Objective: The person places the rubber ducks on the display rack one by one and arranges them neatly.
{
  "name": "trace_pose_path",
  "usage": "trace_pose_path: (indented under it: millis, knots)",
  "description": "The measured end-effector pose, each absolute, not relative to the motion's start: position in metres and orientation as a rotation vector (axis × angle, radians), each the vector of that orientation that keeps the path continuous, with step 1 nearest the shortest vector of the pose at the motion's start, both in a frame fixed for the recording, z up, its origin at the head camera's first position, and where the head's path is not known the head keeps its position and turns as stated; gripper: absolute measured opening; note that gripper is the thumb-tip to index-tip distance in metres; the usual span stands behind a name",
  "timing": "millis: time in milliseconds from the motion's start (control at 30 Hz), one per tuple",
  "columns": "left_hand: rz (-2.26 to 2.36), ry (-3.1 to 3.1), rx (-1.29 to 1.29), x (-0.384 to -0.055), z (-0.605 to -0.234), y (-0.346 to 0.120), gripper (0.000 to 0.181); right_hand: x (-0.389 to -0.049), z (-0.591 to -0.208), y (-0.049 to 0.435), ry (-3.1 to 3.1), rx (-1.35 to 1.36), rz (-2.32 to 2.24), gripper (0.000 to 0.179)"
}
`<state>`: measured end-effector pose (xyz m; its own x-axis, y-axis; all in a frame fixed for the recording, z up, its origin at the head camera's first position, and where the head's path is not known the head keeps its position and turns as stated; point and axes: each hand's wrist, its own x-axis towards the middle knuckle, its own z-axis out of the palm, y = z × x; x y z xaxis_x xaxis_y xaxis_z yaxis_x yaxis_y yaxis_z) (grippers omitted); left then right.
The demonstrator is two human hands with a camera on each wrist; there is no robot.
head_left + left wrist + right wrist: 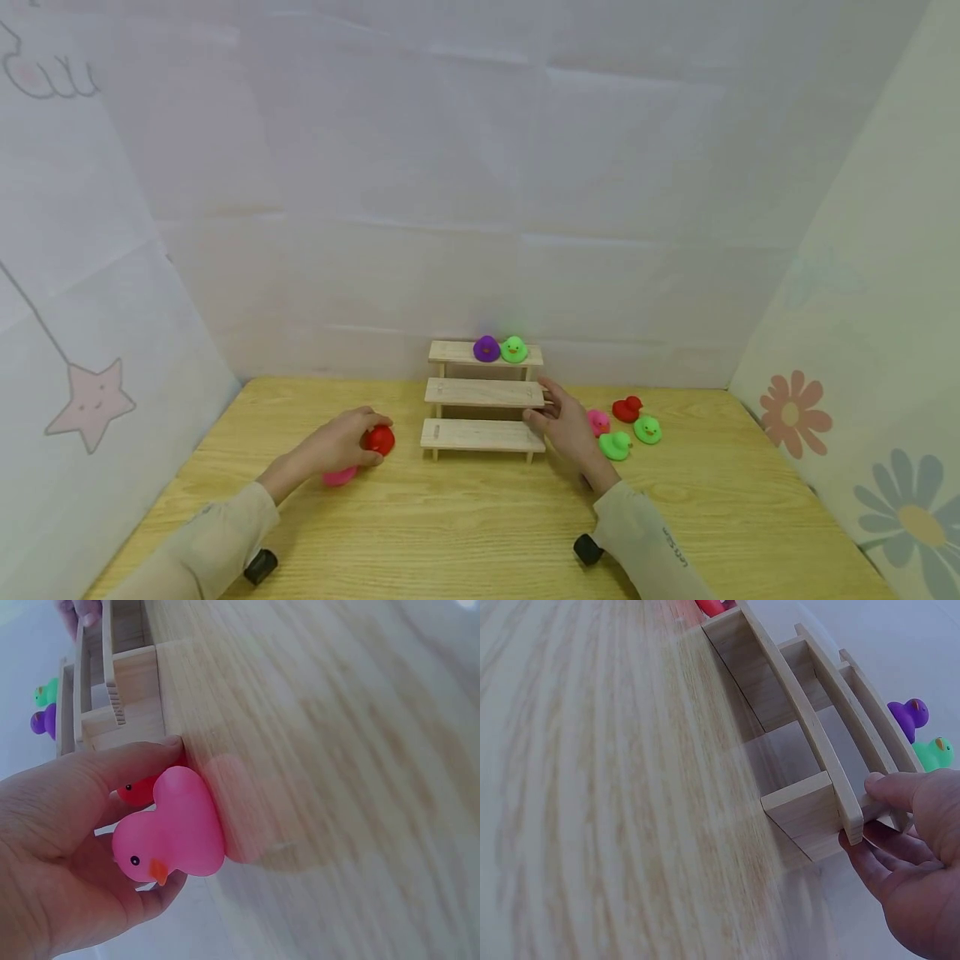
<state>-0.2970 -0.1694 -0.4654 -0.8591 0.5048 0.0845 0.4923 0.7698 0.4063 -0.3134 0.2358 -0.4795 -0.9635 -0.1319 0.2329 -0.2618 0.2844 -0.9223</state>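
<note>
Left hand (337, 446) curls over a red duck (380, 439) and a pink duck (176, 836) on the table (480, 517), left of the stepped wooden stand (482, 398). Right hand (566, 425) grips the stand's right end, thumb on top. Sleeve lettering (675, 546) is too small to read.

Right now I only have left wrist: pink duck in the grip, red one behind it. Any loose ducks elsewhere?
Observer: Four on the table, right of the rack: a pink duck, a red duck, two green ducks.
Operator: Right hand?
Observer: The right hand grips the rack's right end, thumb above, fingers under.
Operator: Which step has the purple one?
Observer: Top step. The purple duck sits beside a top green duck; both lower steps are bare.
</note>
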Motion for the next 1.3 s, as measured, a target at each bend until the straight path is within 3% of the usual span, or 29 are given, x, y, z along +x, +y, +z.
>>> trace_pose_path:
  millis: [533, 867, 1300]
  knots:
    - [0.679, 3.076, 0.833, -0.307, -0.455, -0.158, 0.057, -0.315, -0.482, 0.236, -2.404, 0.378, 1.803, 0.074]
    - [0.789, 3.220, 0.970, -0.323, -0.430, -0.144, 0.057, -0.317, -0.482, 0.236, -2.393, 0.390, 1.829, 0.075]
    - [1.081, 3.168, 0.928, -0.344, -0.403, -0.112, 0.059, -0.315, -0.481, 0.235, -2.396, 0.393, 1.792, 0.073]
